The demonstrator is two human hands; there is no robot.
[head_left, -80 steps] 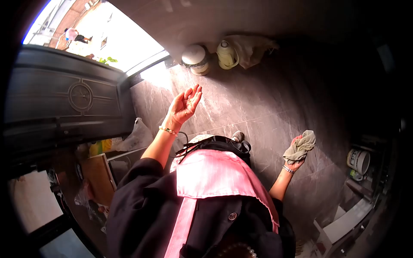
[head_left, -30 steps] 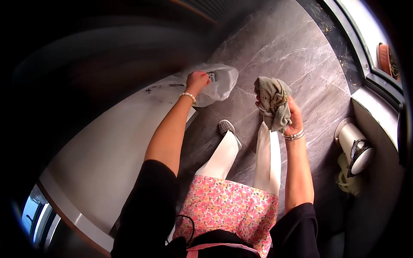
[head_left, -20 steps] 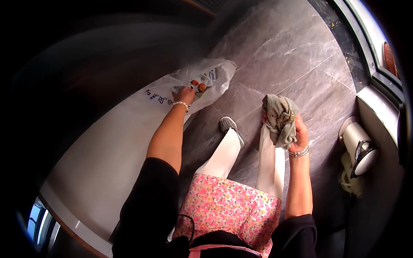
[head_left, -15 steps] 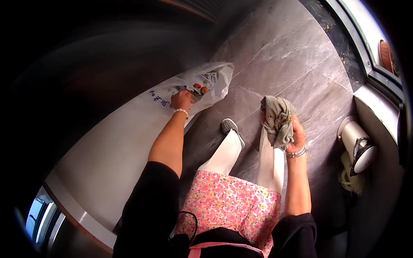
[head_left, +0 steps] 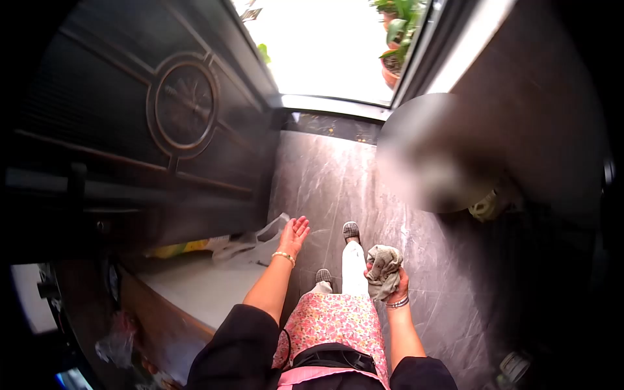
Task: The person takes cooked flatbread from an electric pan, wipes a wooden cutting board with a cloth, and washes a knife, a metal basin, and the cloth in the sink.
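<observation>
Cloth (head_left: 385,268) greyish-beige; crumpled; bunched

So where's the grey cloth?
In the head view, the grey cloth is bunched in the person's right hand, a little right of centre, just right of the white trouser leg and beyond the wrist's bracelets.

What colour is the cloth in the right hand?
The crumpled cloth is greyish beige, seen best in the head view.

Right hand (head_left: 399,286) partly behind cloth (head_left: 385,268), plants (head_left: 405,27) cropped at top
</observation>
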